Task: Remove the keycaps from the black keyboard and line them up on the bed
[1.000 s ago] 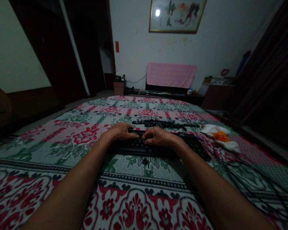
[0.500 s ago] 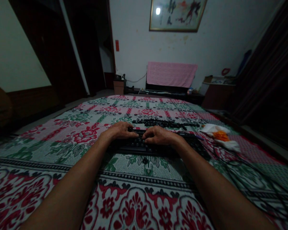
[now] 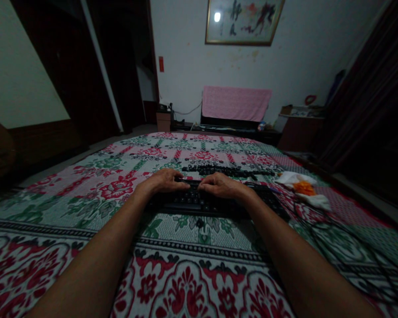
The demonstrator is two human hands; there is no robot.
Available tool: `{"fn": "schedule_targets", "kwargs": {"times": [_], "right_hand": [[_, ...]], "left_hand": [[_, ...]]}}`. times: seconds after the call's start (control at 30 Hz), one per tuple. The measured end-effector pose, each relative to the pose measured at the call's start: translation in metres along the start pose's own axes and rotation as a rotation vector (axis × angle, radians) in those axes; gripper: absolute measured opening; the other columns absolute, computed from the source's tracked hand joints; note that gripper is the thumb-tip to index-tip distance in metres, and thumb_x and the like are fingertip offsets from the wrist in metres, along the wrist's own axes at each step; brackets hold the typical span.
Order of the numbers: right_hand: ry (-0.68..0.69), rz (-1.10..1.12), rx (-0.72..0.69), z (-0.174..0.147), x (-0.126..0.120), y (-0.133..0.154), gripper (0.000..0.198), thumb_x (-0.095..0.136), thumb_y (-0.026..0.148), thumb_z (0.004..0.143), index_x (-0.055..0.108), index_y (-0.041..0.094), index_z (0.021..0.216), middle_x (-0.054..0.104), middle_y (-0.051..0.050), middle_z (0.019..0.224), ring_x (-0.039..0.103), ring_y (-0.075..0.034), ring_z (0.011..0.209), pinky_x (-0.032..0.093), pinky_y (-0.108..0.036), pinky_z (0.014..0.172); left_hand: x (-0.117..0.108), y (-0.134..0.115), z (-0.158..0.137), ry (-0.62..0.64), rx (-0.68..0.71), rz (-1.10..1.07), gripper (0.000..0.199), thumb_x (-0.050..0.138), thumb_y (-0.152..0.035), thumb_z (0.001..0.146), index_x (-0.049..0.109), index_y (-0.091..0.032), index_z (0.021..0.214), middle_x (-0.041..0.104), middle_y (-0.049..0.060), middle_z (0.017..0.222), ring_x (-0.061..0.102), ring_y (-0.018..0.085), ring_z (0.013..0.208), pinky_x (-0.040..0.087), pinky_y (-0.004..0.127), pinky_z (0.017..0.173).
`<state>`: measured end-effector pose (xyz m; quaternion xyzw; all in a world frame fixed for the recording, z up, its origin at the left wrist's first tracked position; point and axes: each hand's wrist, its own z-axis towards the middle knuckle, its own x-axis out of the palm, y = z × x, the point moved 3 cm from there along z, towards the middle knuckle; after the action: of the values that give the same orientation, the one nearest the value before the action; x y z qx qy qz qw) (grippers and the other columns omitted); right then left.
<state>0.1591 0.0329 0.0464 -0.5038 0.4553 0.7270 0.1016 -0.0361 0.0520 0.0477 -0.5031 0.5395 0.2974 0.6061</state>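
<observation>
Left hand (image 3: 166,181) and right hand (image 3: 222,185) sit close together at a keyboard (image 3: 185,206), fingers narrowly curled, any grip too dim to tell; light, even pressure should keep it steady.

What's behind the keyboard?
Behind the keyboard, a row of small black pieces, perhaps keycaps, lies on the cloth. The left hand and right hand cover parts of the keyboard's back edge, so anything right there is hidden.

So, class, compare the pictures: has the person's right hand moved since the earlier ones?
Yes, slightly: judged against the black computer keyboard beneath it, the right hand has shifted forward, toward the far edge, and a touch to the right.
</observation>
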Motion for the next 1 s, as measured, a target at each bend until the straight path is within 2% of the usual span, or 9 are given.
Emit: {"fn": "schedule_targets", "kwargs": {"times": [0.13, 0.33, 0.43, 0.63, 0.7, 0.77, 0.9, 1.0], "right_hand": [[-0.026, -0.007, 0.028, -0.003, -0.009, -0.005, 0.028, 0.046, 0.032, 0.081, 0.069, 0.015, 0.078, 0.06, 0.002, 0.062, 0.046, -0.009, 0.054, 0.034, -0.02, 0.051], [-0.091, 0.05, 0.072, -0.01, -0.023, -0.013, 0.023, 0.051, 0.024, 0.078, 0.069, 0.015, 0.088, 0.067, -0.001, 0.08, 0.056, -0.011, 0.069, 0.04, -0.02, 0.061], [-0.098, 0.07, 0.104, -0.013, -0.026, -0.019, 0.023, 0.051, 0.02, 0.076, 0.068, 0.014, 0.091, 0.068, -0.001, 0.081, 0.058, -0.012, 0.071, 0.042, -0.02, 0.063], [-0.194, 0.003, 0.065, -0.026, -0.028, -0.016, 0.021, 0.05, 0.018, 0.076, 0.068, 0.017, 0.088, 0.067, -0.002, 0.084, 0.059, -0.013, 0.076, 0.044, -0.022, 0.069], [-0.161, 0.011, 0.013, -0.033, -0.024, -0.004, 0.02, 0.051, 0.018, 0.075, 0.067, 0.017, 0.088, 0.067, -0.001, 0.085, 0.058, -0.012, 0.077, 0.044, -0.022, 0.07], [-0.067, 0.033, -0.034, -0.04, -0.018, 0.01, 0.02, 0.051, 0.018, 0.075, 0.067, 0.017, 0.087, 0.066, -0.001, 0.082, 0.058, -0.012, 0.074, 0.043, -0.021, 0.069], [0.105, 0.04, -0.05, -0.048, -0.004, 0.032, 0.023, 0.054, 0.019, 0.073, 0.066, 0.018, 0.093, 0.066, 0.0, 0.084, 0.057, -0.011, 0.07, 0.042, -0.02, 0.062], [0.173, -0.015, -0.047, -0.048, 0.003, 0.043, 0.027, 0.055, 0.02, 0.072, 0.065, 0.018, 0.097, 0.066, 0.0, 0.085, 0.057, -0.01, 0.067, 0.04, -0.019, 0.06]], "left_hand": [[0.0, 0.001, 0.0, -0.002, -0.01, -0.019, 0.073, 0.048, -0.071, 0.062, 0.056, -0.026, 0.118, 0.062, 0.004, 0.116, 0.057, 0.022, 0.102, 0.045, 0.026, 0.08], [-0.002, 0.003, -0.001, -0.014, -0.063, -0.031, 0.075, 0.048, -0.073, 0.059, 0.056, -0.027, 0.118, 0.061, 0.003, 0.117, 0.058, 0.022, 0.102, 0.045, 0.024, 0.08], [-0.002, 0.003, 0.0, -0.013, -0.07, -0.033, 0.075, 0.049, -0.073, 0.058, 0.057, -0.026, 0.117, 0.063, 0.003, 0.114, 0.058, 0.023, 0.101, 0.046, 0.024, 0.079], [-0.002, 0.009, 0.0, -0.055, -0.051, -0.16, 0.072, 0.053, -0.069, 0.059, 0.06, -0.023, 0.114, 0.064, 0.005, 0.112, 0.059, 0.024, 0.098, 0.046, 0.025, 0.079], [-0.001, 0.013, 0.001, -0.075, -0.031, -0.234, 0.069, 0.054, -0.066, 0.06, 0.062, -0.021, 0.112, 0.065, 0.006, 0.109, 0.06, 0.024, 0.096, 0.046, 0.025, 0.078], [0.001, 0.017, 0.002, -0.086, 0.002, -0.29, 0.064, 0.055, -0.063, 0.063, 0.063, -0.02, 0.11, 0.067, 0.006, 0.105, 0.062, 0.023, 0.092, 0.047, 0.025, 0.076], [0.003, 0.024, 0.006, -0.111, 0.061, -0.305, 0.055, 0.054, -0.054, 0.068, 0.064, -0.019, 0.108, 0.068, 0.005, 0.101, 0.062, 0.022, 0.089, 0.047, 0.025, 0.073], [0.002, 0.027, 0.006, -0.122, 0.09, -0.317, 0.049, 0.054, -0.047, 0.069, 0.065, -0.017, 0.106, 0.069, 0.005, 0.097, 0.062, 0.023, 0.088, 0.046, 0.026, 0.073]]}}
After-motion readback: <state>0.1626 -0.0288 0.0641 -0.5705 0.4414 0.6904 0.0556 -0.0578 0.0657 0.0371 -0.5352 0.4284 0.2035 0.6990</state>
